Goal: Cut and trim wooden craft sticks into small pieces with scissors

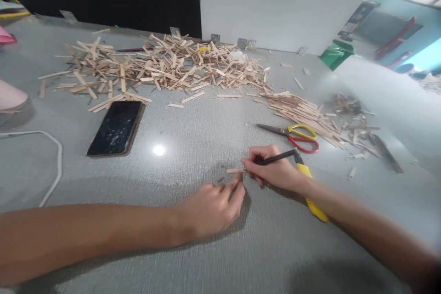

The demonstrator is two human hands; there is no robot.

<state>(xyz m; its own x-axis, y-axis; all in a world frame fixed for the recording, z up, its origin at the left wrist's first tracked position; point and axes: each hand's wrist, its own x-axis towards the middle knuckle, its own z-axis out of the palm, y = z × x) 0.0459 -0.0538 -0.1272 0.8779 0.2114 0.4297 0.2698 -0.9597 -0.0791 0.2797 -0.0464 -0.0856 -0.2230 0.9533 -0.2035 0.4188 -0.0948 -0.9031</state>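
Observation:
A short piece of popsicle stick (234,171) lies flat on the grey table in front of me. My left hand (217,206) rests beside it with curled fingers, the index fingertip pressing on the stick's right end. In my right hand (270,167) a slim black pen (277,157) is gripped in a writing hold, its point low by the stick and mostly hidden by fingers. Under my right wrist lies a yellow-handled tool (315,209) with a dark head, partly covered. Just beyond that hand are open-bladed scissors (287,132) with one yellow and one red handle loop.
A wide heap of wooden sticks (172,64) lies along the back, with a neater pile of sticks (299,112) at right. A phone (115,128) and a white cable (58,161) are at left. Upright panels (268,4) stand behind; a green container (336,55) is back right.

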